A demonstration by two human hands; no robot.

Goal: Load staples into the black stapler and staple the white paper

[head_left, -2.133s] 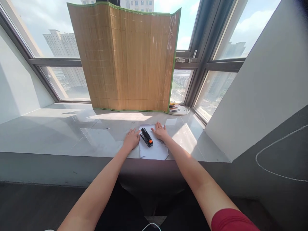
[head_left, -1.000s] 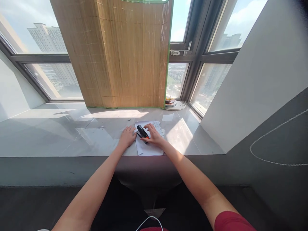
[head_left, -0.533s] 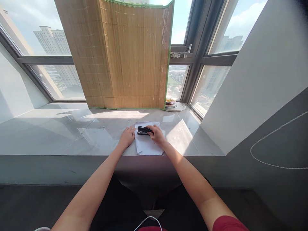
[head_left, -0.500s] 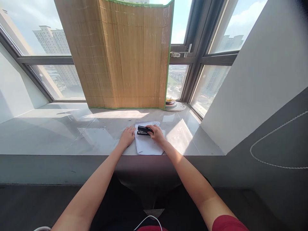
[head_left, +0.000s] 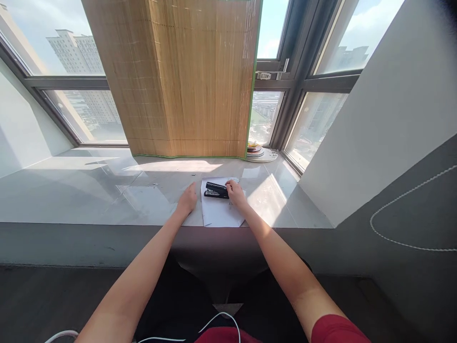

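A black stapler [head_left: 217, 190] lies across the upper part of a stack of white paper sheets [head_left: 221, 214] on the sill. Its left end points away from my right hand [head_left: 236, 195], and a gap shows between its upper arm and base. The fingers of that hand are closed on the stapler's right end; they hide that tip. Left of the paper, apart from it, my left hand [head_left: 187, 199] is held edge-on with fingers stretched forward and nothing visible in it.
The pale tiled sill [head_left: 78, 195] runs below the windows. A bamboo mat [head_left: 193, 85] with green edging stands against the glass. Stacked round plates or discs [head_left: 255, 151] sit in the right corner. A white cable [head_left: 221, 314] crosses my lap; a bead cord [head_left: 392, 199] hangs at right.
My left hand has drawn back slightly from the paper's left edge and turned on its side. My right hand has shifted slightly right, toward the stapler's end, uncovering more of it.
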